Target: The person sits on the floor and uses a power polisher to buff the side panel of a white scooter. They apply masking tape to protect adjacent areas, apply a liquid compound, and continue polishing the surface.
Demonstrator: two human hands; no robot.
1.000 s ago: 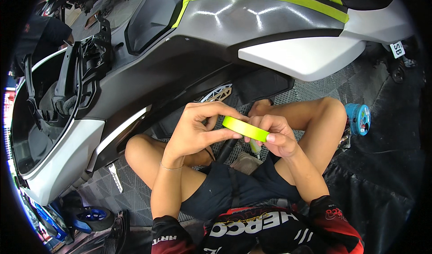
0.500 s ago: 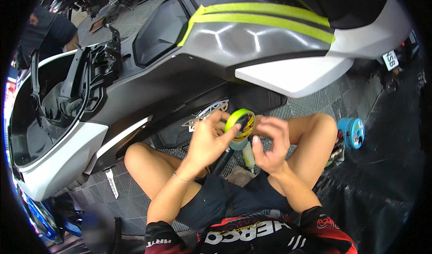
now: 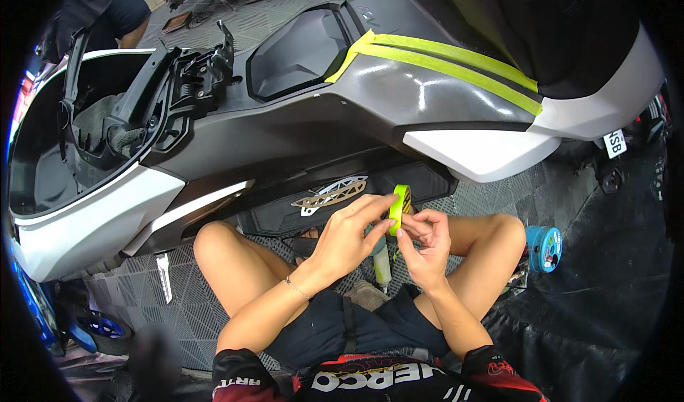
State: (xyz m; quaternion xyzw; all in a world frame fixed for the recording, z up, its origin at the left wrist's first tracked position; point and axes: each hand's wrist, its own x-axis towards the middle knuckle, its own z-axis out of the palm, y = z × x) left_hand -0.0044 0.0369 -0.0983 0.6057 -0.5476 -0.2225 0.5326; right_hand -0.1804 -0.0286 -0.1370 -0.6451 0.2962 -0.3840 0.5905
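Tape roll spans top-to-bottom in view, open side rightward

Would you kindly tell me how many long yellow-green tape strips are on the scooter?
2: upper strip and lower strip, both along the dark bodywork; others may be hidden.

shirt: big white capitals are running across the front
sleeves: smaller lettering's showing too
white plate: dark capitals are standing out
blue tub: print's looking too tiny tbh
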